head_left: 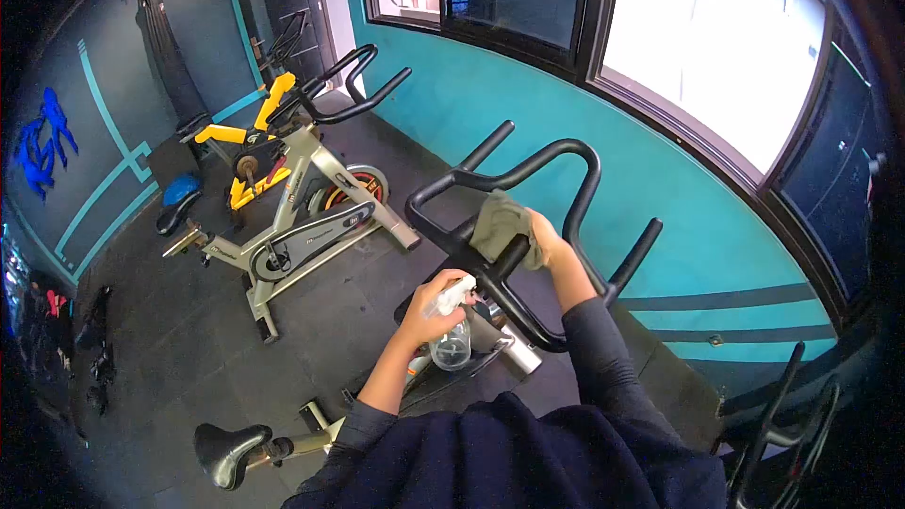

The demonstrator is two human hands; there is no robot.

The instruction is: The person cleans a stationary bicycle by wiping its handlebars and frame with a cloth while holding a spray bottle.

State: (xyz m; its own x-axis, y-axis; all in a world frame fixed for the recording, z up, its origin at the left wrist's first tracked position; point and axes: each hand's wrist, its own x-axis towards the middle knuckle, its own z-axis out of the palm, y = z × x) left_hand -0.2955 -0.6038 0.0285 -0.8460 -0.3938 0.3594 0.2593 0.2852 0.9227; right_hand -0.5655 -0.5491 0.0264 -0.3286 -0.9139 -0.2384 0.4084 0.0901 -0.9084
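My left hand [429,311] is wrapped round the neck of a clear spray bottle [451,347] with a white trigger head, held beside the bike's handlebar stem. In my right hand [547,240] is a bunched olive-green cloth [501,228], pressed against the middle of the black handlebar [589,188]. The cloth hides part of the bar and some of my right fingers. Below both hands stands the exercise bike itself, with its black saddle [231,452] at the lower left.
A second silver exercise bike [297,198] stands to the left, and a yellow one [250,137] is behind it. Along the right runs a teal wall [716,264] with windows above. Another bike's handlebar [782,434] shows at the lower right. Dark tiles [283,377] cover the floor.
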